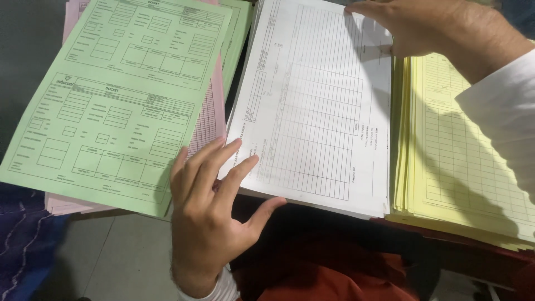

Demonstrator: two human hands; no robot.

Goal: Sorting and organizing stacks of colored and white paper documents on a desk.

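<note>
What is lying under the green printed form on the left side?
Under the green form lies a stack of pink sheets, showing at its right and lower edges. More green paper shows behind. The left hand rests beside it. What the covered pink sheets show is hidden.

hands (209,223): 2 | paper stacks (317,111): 4 (green, pink, white, yellow)
</note>
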